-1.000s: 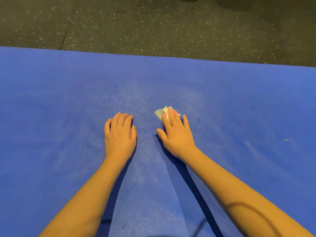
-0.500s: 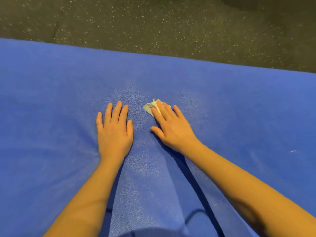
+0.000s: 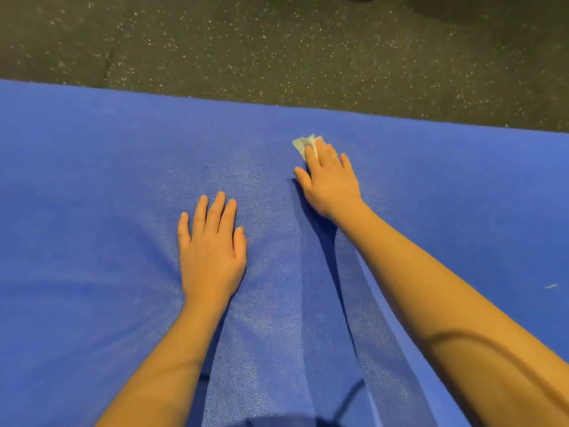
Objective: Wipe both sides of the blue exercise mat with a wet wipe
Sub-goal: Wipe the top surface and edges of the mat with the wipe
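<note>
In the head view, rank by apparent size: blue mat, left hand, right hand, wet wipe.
1. blue mat: fills most of the frame.
2. left hand and right hand: the left looks bigger but lies nearer the camera, so unranked.
3. wet wipe: only a part shows beyond the right fingertips.

Upper band of the frame: dark speckled rubber floor (image 3: 308,50). Directly on it, filling the frame's full width below, lies a flat blue foam exercise mat (image 3: 92,180), its far edge slanting slightly down toward the right.
</note>
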A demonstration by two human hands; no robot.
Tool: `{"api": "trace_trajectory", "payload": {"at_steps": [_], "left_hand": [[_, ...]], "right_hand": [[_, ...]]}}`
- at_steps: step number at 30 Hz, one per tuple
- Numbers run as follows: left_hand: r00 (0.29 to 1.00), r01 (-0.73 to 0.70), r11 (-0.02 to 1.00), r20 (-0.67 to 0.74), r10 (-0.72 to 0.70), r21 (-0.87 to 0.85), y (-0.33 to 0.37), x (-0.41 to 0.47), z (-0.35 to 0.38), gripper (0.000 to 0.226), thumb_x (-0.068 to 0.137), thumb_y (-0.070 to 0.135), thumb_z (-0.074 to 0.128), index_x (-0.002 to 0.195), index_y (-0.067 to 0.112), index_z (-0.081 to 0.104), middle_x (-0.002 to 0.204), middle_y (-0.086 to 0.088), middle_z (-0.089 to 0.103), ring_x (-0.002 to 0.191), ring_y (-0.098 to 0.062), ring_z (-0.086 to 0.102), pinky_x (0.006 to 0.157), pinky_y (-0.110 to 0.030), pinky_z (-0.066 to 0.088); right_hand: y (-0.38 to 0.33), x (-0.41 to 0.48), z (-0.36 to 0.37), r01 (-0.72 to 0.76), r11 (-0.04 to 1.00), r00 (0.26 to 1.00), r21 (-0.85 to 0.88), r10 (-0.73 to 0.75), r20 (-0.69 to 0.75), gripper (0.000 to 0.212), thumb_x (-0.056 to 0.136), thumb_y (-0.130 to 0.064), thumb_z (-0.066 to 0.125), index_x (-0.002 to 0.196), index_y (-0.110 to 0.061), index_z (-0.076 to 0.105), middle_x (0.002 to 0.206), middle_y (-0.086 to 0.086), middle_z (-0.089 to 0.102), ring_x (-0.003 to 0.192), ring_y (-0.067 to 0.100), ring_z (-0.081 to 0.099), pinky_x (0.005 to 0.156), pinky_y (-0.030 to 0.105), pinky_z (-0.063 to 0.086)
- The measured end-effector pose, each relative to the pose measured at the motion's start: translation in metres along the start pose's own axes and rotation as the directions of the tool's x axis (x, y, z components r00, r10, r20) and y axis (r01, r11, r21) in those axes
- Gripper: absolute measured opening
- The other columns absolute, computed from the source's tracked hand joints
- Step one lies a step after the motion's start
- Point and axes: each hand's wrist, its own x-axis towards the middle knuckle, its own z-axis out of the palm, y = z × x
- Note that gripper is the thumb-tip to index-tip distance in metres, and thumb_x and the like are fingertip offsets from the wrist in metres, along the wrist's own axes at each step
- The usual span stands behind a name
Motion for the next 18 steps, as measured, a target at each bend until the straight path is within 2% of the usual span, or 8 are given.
{"api": "trace_trajectory", "payload": {"at_steps": [1, 3, 5, 7, 12, 13, 16, 18], "left_hand": [[1.000, -0.001, 1.000, 0.000, 0.001, -0.002, 0.000, 0.000, 0.000, 0.053, 0.096, 0.035, 0.029, 0.139, 0.013, 0.051, 0.150, -0.005, 0.043, 0.142, -0.028, 0.032, 0.115, -0.052, 0.019], [1.000, -0.001, 1.000, 0.001, 0.001, -0.001, 0.000, -0.001, 0.000, 0.053, 0.096, 0.035, 0.028, 0.139, 0.013, 0.051, 0.150, -0.005, 0.043, 0.142, -0.027, 0.032, 0.115, -0.052, 0.019], [1.000, -0.003, 1.000, 0.006, 0.003, 0.004, 0.000, -0.001, 0.000, 0.053, 0.095, 0.034, 0.028, 0.138, 0.013, 0.051, 0.149, -0.005, 0.044, 0.141, -0.028, 0.032, 0.114, -0.052, 0.020], [1.000, -0.004, 1.000, 0.002, 0.004, 0.010, -0.001, -0.001, 0.000, 0.053, 0.095, 0.034, 0.029, 0.138, 0.012, 0.052, 0.149, -0.005, 0.044, 0.141, -0.028, 0.033, 0.114, -0.052, 0.020], [1.000, -0.009, 1.000, 0.008, 0.009, 0.018, 0.000, -0.001, 0.001, 0.053, 0.095, 0.033, 0.030, 0.139, 0.012, 0.051, 0.149, -0.006, 0.044, 0.141, -0.028, 0.033, 0.114, -0.052, 0.021], [1.000, -0.011, 1.000, 0.012, 0.011, 0.022, 0.000, -0.002, 0.001, 0.053, 0.095, 0.033, 0.030, 0.138, 0.012, 0.051, 0.149, -0.006, 0.044, 0.141, -0.028, 0.033, 0.114, -0.052, 0.021], [0.999, -0.021, 1.000, 0.025, 0.020, 0.018, -0.002, 0.000, 0.000, 0.054, 0.094, 0.034, 0.029, 0.138, 0.012, 0.052, 0.148, -0.006, 0.045, 0.140, -0.029, 0.035, 0.113, -0.052, 0.021], [0.998, -0.027, 0.999, 0.052, 0.028, -0.028, -0.002, 0.002, -0.003, 0.056, 0.094, 0.036, 0.028, 0.137, 0.011, 0.053, 0.148, -0.006, 0.045, 0.140, -0.029, 0.034, 0.114, -0.053, 0.020]], "right_hand": [[-0.007, 0.008, 0.001, -0.038, 0.998, 0.999, 0.044, 0.038, 0.002, 0.059, 0.099, -0.046, 0.030, 0.147, -0.011, 0.024, 0.158, 0.011, 0.012, 0.143, 0.026, 0.014, 0.116, 0.044, 0.012], [-0.020, 0.008, 0.003, 0.056, 0.994, 0.998, 0.091, -0.057, 0.006, 0.062, 0.098, -0.047, 0.034, 0.146, -0.010, 0.025, 0.157, 0.012, 0.014, 0.142, 0.028, 0.016, 0.115, 0.044, 0.015], [-0.014, -0.003, 0.003, 0.235, 0.971, 0.971, 0.034, -0.236, 0.036, 0.063, 0.098, -0.047, 0.034, 0.149, -0.013, 0.021, 0.159, 0.009, 0.010, 0.144, 0.025, 0.013, 0.117, 0.042, 0.011], [0.008, -0.001, -0.002, 0.284, 0.957, 0.958, -0.053, -0.281, 0.054, 0.059, 0.100, -0.044, 0.031, 0.150, -0.017, 0.018, 0.160, 0.005, 0.007, 0.145, 0.021, 0.012, 0.115, 0.041, 0.009], [0.006, 0.046, -0.014, -0.098, 0.995, 0.993, 0.010, 0.097, 0.060, 0.060, 0.100, -0.045, 0.026, 0.151, -0.014, 0.016, 0.159, 0.009, 0.007, 0.145, 0.024, 0.010, 0.116, 0.044, 0.008], [-0.004, 0.050, -0.013, -0.071, 0.997, 0.997, 0.035, 0.069, 0.047, 0.062, 0.099, -0.047, 0.028, 0.150, -0.013, 0.018, 0.158, 0.010, 0.010, 0.144, 0.026, 0.014, 0.115, 0.043, 0.012], [-0.014, 0.045, -0.011, 0.194, 0.980, 0.978, 0.038, -0.196, 0.064, 0.062, 0.099, -0.047, 0.032, 0.150, -0.015, 0.018, 0.158, 0.007, 0.011, 0.143, 0.024, 0.016, 0.115, 0.042, 0.016], [0.000, 0.047, -0.016, 0.192, 0.981, 0.977, 0.008, -0.192, 0.090, 0.060, 0.100, -0.045, 0.028, 0.152, -0.020, 0.011, 0.160, 0.001, 0.006, 0.145, 0.019, 0.010, 0.117, 0.044, 0.009]]}}
